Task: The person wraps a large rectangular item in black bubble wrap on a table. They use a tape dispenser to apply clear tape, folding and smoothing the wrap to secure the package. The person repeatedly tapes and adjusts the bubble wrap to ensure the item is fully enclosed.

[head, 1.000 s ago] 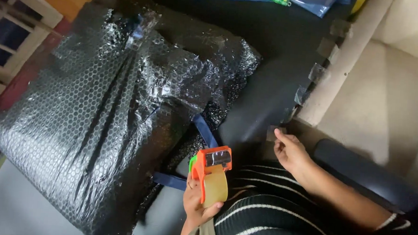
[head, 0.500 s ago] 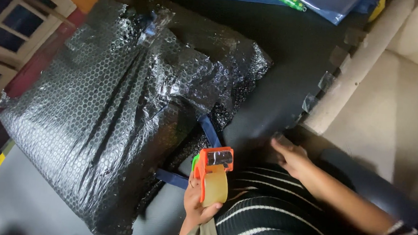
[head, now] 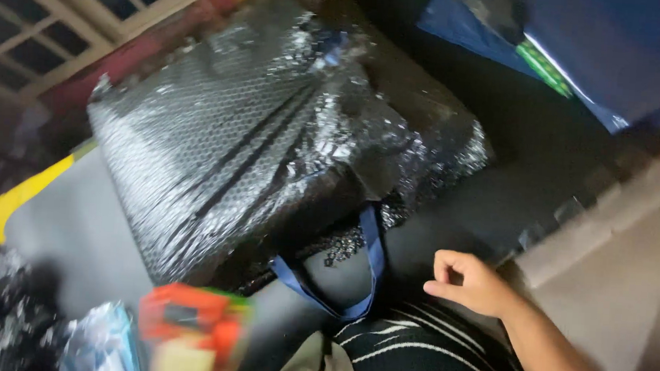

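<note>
Here the loosely curled, empty right hand [head: 471, 282] hovers beside the bubble-wrapped bundle's [head: 271, 144] blue strap [head: 372, 245].

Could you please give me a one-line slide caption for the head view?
Bubble-wrapped bundle on a dark mat, blue strap trailing; right hand curled beside it, blurred orange tape dispenser at bottom.

Glossy plastic bubble wrap [head: 271, 144]; cloth strap [head: 372, 249]

The orange tape dispenser [head: 191, 330] is motion-blurred and cut off below, its holder apparently hidden.
</note>
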